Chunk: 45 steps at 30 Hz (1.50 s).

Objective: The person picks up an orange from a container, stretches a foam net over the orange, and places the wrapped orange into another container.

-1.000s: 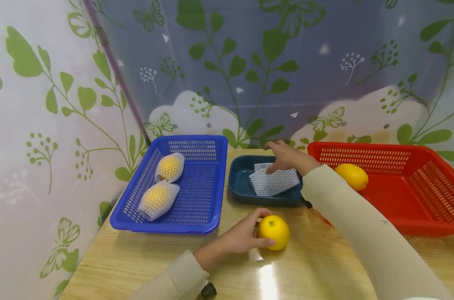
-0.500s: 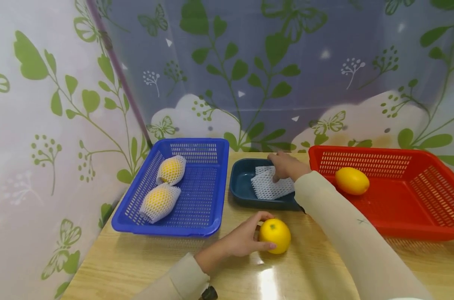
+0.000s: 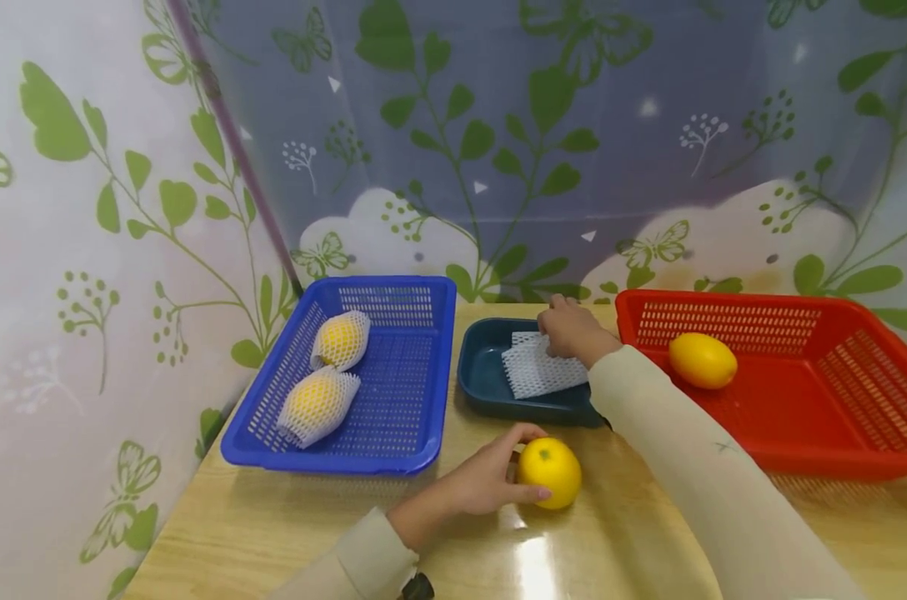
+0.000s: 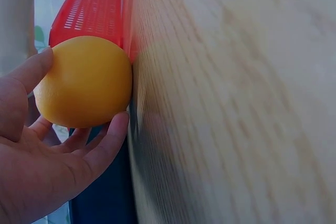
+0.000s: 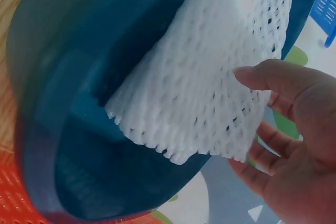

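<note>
My left hand [image 3: 491, 475] holds a yellow-orange fruit that looks like an orange [image 3: 549, 473], on the table in front of the dark teal tray [image 3: 486, 379]. In the left wrist view, the thumb and fingers curl round the orange [image 4: 86, 82]. My right hand [image 3: 573, 331] is over the tray's right side at the white foam net sleeves [image 3: 536, 372]. The right wrist view has the thumb on top of a foam net sleeve [image 5: 194, 77] and the other fingers at its edge, pinching it; part of those fingers is hidden behind the net.
On the left stands a blue basket [image 3: 401, 392] with two net-wrapped yellow fruits [image 3: 318, 402]. To the right, a red basket [image 3: 799, 408] holds a yellow oval fruit [image 3: 703, 361]. A patterned curtain [image 3: 498, 167] hangs behind the wooden table [image 3: 221, 525].
My right hand has lowered onto the foam net sleeves in the tray, and its fingers have closed on one. The left hand keeps the orange in the same place.
</note>
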Tool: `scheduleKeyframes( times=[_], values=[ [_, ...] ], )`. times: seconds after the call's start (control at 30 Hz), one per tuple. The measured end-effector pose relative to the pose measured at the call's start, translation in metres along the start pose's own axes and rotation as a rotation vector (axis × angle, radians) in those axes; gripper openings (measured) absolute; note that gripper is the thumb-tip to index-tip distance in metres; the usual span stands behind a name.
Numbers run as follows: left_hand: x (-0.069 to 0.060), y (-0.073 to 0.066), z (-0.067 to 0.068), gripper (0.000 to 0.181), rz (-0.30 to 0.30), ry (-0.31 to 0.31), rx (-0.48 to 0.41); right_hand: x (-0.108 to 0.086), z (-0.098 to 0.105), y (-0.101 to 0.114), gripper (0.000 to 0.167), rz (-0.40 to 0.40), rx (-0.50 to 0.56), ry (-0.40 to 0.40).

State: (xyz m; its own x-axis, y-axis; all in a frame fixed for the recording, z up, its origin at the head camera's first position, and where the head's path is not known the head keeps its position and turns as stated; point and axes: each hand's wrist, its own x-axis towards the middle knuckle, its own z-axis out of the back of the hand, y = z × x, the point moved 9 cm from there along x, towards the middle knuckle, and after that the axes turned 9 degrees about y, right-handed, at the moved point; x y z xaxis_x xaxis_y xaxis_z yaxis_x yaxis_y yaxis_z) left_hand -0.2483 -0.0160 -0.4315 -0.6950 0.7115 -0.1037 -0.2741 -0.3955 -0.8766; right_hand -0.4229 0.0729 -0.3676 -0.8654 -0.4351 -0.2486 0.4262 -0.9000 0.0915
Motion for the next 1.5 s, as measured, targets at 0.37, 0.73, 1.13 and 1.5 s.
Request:
scheduleKeyframes(
  times=[0.37,0.73,1.13,1.5],
  values=[
    [0.003,0.001,0.0,0.057,0.004,0.022,0.0,0.001,0.002,0.0,0.018,0.043,0.053,0.036],
    [0.002,0.001,0.002,0.057,-0.002,0.011,0.003,-0.014,0.025,0.017,0.011,0.088,0.074,-0.006],
    [0.002,-0.001,0.001,0.057,-0.01,0.005,0.034,-0.048,0.048,0.036,0.015,0.185,0.077,-0.089],
    [0.0,-0.001,0.0,0.058,-0.018,0.005,0.029,-0.095,0.063,0.038,0.021,0.216,0.103,-0.222]
  ],
)
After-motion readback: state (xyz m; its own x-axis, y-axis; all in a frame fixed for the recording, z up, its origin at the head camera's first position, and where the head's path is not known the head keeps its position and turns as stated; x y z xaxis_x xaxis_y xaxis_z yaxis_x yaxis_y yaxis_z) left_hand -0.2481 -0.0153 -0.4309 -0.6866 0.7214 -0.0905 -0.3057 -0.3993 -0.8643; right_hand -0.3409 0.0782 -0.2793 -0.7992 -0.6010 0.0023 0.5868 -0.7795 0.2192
